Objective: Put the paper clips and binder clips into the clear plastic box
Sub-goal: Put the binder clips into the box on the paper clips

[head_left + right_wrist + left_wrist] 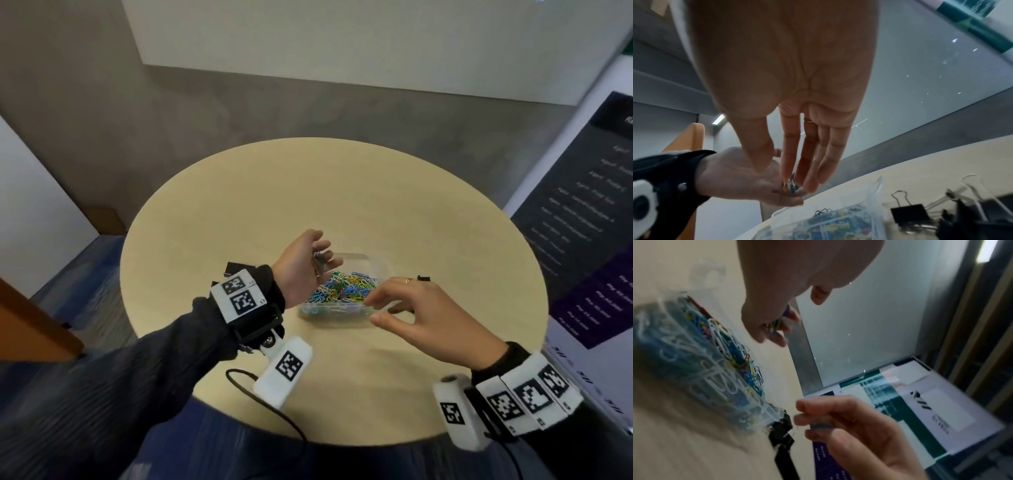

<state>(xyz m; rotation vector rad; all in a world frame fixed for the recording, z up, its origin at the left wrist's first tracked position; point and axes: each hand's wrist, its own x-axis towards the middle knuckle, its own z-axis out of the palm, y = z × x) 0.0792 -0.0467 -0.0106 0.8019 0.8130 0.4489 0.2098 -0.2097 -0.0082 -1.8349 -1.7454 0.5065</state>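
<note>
The clear plastic box (356, 257) sits mid-table, heaped with coloured paper clips (342, 289). My left hand (322, 257) hovers over the box's far left corner, palm turned up. Its curled fingers hold a small bunch of paper clips (774, 326), seen again in the right wrist view (791, 186). My right hand (380, 308) hangs over the box's near right side, fingers loose and holding nothing. In the right wrist view its fingers (807, 162) point down towards the left palm. Black binder clips lie on the table to the left (236, 267) and right (423, 278) of the box.
The round beige table (308, 188) has its edge close on every side. A printed banner (582, 222) stands to the right, and an orange-brown piece of furniture (30, 325) to the left. A black cable (267, 404) trails from the left wrist camera.
</note>
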